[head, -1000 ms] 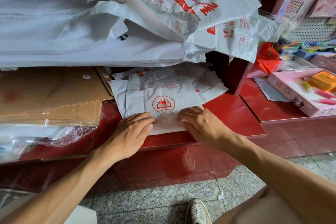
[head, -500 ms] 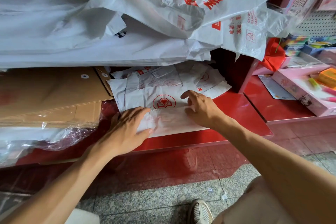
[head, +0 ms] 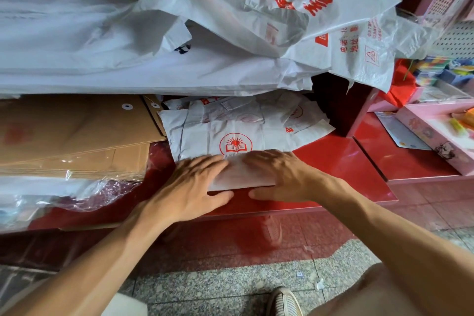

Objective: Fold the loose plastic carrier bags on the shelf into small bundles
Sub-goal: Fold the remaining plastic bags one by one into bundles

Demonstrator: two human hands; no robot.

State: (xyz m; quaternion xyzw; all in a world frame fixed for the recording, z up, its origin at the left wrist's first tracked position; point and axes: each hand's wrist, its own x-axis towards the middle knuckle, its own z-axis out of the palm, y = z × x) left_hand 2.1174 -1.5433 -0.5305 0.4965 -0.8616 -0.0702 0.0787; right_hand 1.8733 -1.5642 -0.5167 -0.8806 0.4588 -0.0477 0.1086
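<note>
A white plastic carrier bag [head: 230, 133] with a red book-and-sun logo lies flat on the red shelf [head: 341, 169]. Its near edge is folded over into a narrow band [head: 241, 174]. My left hand [head: 189, 185] lies flat on the left end of that band, fingers straight, thumb on the shelf below it. On the band's right end my right hand [head: 282, 174] presses in the same way. More flattened white bags [head: 289, 115] lie behind it. A big heap of loose white bags with red print [head: 269, 7] fills the level above.
Brown paper envelopes [head: 71, 136] are stacked left of the bag, with clear plastic wrap [head: 51, 195] in front of them. A pink tray of stationery [head: 443, 131] stands on the lower red counter at right. Grey speckled floor and my shoe [head: 283, 303] are below.
My right hand has come back from the bag's far right side onto the folded band. Both hands have closed in towards each other, and the band looks narrower.
</note>
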